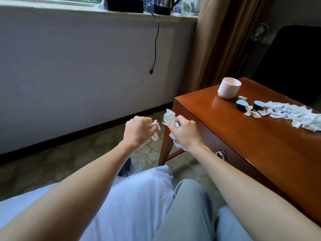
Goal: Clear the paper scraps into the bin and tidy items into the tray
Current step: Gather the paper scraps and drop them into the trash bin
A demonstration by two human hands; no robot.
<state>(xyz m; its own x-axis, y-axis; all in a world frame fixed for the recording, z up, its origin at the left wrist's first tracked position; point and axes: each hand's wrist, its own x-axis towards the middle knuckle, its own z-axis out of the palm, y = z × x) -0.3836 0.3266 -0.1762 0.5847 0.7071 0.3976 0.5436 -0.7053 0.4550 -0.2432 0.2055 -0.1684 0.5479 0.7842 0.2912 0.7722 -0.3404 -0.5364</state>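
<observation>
While both hands hang over the carpet, just left of the wooden side table (243, 136), each one is grasping paper. Left hand (139, 129): fingers curled round a few small paper scraps (155, 136), bits poking out below the knuckles. Right hand (185, 133): fingers curled round a bigger crumpled wad (168, 117), which sticks up above the thumb and trails out under the palm. Hands are near each other, not touching. The wad sits just in front of the table's near-left corner.

Other scraps: loose pile (295, 113) strewn along the tabletop's right side, running to the frame edge. Two small black round pots with pale blue tops stand at its left end, left pot (241, 104) and right pot (258, 105), with a scrap between them. Pink ribbed cup (229, 87) stands upright behind them, apart from the pile.

Floor: dark container with a clear plastic liner (129, 166) shows below the left forearm, beside the knee (mostly hidden, contents unreadable). Drawer knob (221, 154) is on the table front by the right forearm. Black cable (155, 49) hangs from the windowsill down the wall.
</observation>
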